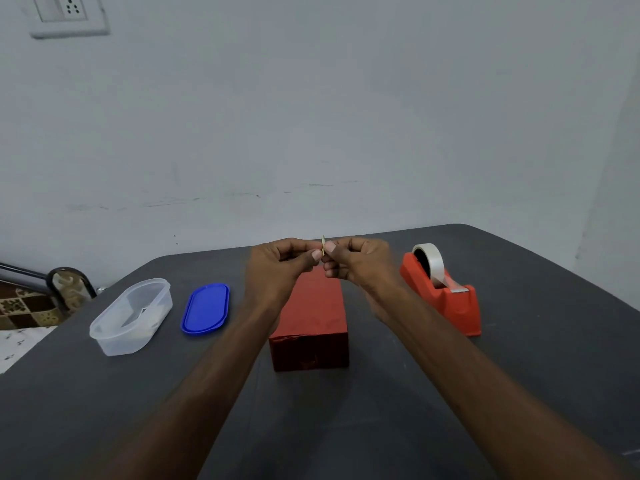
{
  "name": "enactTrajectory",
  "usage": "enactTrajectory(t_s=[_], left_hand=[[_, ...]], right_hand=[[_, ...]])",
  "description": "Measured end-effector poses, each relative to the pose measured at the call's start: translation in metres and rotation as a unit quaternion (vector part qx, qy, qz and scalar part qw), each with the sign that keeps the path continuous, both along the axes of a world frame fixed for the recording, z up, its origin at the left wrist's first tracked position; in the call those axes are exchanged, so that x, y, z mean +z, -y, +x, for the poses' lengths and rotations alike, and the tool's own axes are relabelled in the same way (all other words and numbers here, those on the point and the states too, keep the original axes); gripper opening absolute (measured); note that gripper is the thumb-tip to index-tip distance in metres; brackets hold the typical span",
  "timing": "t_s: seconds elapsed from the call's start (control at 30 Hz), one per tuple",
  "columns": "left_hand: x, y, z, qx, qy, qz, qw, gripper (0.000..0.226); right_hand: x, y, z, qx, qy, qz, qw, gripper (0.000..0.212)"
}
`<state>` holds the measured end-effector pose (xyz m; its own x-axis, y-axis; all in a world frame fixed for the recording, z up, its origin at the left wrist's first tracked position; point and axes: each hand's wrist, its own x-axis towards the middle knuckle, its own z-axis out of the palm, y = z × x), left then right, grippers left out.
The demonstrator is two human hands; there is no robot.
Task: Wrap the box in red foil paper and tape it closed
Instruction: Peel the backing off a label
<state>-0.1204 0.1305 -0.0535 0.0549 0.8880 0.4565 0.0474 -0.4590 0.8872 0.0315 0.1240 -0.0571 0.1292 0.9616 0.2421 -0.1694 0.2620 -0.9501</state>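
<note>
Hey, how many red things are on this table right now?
2. The foil-wrapped box lies at the middle of the table, below both hands. The tape dispenser stands to its right, apart from it. Nothing else red shows, though the arms may hide something.

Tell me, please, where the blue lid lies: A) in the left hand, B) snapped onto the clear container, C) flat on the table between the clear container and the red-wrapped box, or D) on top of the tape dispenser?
C: the blue lid lies flat on the table, between the clear container and the red-wrapped box.
</note>
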Motion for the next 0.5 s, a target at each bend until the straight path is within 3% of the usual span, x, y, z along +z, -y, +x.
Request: enactTrajectory(t_s=[0.5], left_hand=[[0.0005, 0.0009, 0.0035, -0.006, 0.019, -0.004, 1.0, 0.01]], right_hand=[[-0.0018, -0.0006, 0.0019, 0.015, -0.017, 0.007, 1.0, 0.015]])
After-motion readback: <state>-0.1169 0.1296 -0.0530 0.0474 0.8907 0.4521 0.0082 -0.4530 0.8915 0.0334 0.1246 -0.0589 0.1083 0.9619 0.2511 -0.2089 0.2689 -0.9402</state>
